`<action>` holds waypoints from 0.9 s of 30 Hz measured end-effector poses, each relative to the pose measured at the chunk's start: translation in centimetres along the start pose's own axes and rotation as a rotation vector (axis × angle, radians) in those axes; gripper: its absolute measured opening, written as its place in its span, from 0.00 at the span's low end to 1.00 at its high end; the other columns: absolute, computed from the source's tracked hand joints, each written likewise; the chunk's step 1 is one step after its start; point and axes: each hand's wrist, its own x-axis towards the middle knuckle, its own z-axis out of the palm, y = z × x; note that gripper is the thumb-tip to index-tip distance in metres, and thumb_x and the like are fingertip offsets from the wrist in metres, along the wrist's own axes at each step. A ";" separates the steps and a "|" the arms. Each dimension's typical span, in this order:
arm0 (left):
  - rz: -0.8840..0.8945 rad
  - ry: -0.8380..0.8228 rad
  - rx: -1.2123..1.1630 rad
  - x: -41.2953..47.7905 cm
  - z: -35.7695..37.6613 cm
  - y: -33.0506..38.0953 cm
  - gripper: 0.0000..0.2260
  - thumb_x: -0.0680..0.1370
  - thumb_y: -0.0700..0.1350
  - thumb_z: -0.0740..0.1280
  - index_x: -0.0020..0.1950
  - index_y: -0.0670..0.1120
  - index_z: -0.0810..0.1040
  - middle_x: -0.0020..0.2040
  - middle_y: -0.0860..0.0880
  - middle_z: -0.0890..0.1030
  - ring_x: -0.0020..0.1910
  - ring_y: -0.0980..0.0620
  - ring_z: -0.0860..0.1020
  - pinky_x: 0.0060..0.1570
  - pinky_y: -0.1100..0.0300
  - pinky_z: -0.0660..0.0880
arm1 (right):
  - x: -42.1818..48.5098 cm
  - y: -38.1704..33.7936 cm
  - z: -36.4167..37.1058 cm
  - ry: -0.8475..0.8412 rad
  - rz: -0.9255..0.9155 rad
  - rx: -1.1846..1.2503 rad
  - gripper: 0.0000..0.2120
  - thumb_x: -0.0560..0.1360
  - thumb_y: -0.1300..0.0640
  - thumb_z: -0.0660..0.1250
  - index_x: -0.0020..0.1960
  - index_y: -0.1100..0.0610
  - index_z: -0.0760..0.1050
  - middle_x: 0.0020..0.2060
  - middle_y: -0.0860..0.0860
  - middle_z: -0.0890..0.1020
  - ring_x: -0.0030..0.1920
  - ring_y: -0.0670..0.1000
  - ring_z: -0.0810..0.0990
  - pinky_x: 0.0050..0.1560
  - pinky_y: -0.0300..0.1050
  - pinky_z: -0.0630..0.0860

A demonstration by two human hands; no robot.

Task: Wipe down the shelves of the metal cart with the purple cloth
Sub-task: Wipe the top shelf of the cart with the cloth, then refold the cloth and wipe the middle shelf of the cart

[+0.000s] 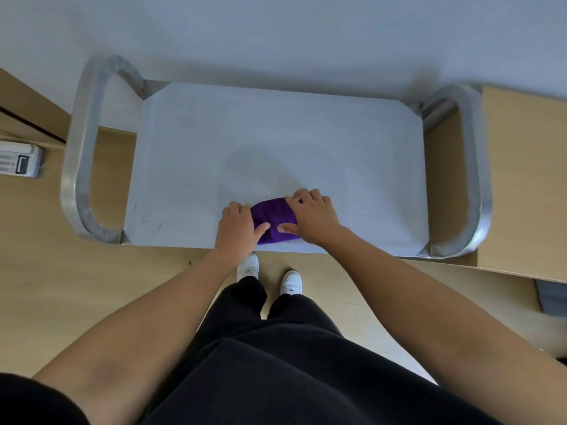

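The metal cart's top shelf (276, 139) lies in front of me, seen from above, with a tubular handle at each end. A bunched purple cloth (273, 214) sits near the shelf's front edge, a little right of centre. My left hand (237, 223) lies on the cloth's left side, fingers over its edge and thumb on top. My right hand (313, 214) covers the cloth's right side, fingers bent over its far edge and thumb pressed on top. Both hands hold the cloth down against the shelf. Any lower shelves are hidden under the top one.
A wooden desk (521, 179) stands close to the cart's right handle (472, 167). By the left handle (79, 148) are a wooden surface and a white phone (20, 159). A white wall is behind the cart. My feet in white shoes (270, 274) stand at the cart's front.
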 end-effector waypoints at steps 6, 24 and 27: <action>-0.074 0.051 -0.272 -0.4 0.3 2.5 0.14 0.76 0.44 0.70 0.57 0.43 0.71 0.53 0.43 0.75 0.53 0.43 0.74 0.53 0.48 0.74 | -1.4 1.5 1.1 0.104 -0.025 0.103 0.28 0.70 0.40 0.70 0.63 0.54 0.71 0.63 0.54 0.69 0.66 0.57 0.66 0.67 0.50 0.63; 0.098 -0.113 -0.549 -4.2 -4.0 3.4 0.16 0.76 0.30 0.62 0.57 0.48 0.75 0.55 0.52 0.78 0.53 0.53 0.77 0.53 0.61 0.75 | -2.9 0.5 -1.2 -0.221 -0.320 0.535 0.17 0.69 0.43 0.71 0.52 0.52 0.78 0.48 0.48 0.78 0.48 0.49 0.77 0.49 0.47 0.77; 0.083 -0.041 -0.473 -4.7 -4.2 2.7 0.18 0.76 0.30 0.61 0.60 0.49 0.74 0.56 0.53 0.78 0.55 0.52 0.76 0.55 0.60 0.75 | -4.3 -0.7 -0.9 -0.278 -0.301 0.707 0.17 0.72 0.48 0.70 0.58 0.51 0.72 0.46 0.48 0.81 0.45 0.50 0.80 0.45 0.45 0.79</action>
